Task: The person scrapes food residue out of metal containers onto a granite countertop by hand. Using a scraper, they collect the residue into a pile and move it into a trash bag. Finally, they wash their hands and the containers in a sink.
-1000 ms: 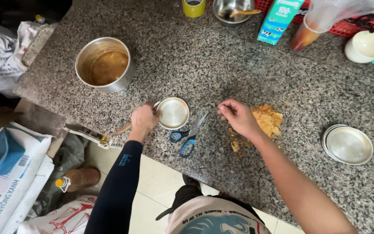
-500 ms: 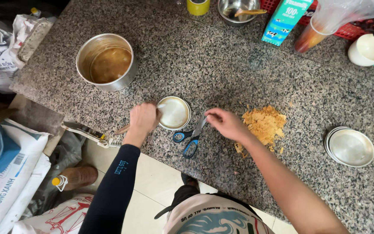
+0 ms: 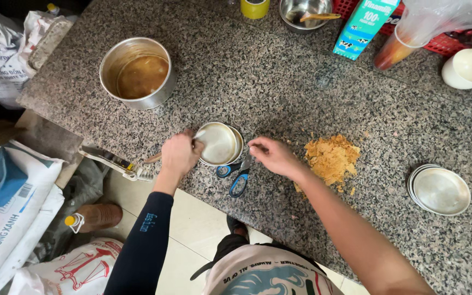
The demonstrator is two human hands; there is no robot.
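Now the right hand has left the crumbly orange heap, fingers loose above blue-handled scissors; left hand grips a spoon in the small round metal dish

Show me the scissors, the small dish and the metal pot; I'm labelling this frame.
scissors point(image 3: 238, 176), head view, on the blue handle loops.
small dish point(image 3: 217, 143), head view, on its pale inner face.
metal pot point(image 3: 162, 95), head view, on its outer wall.
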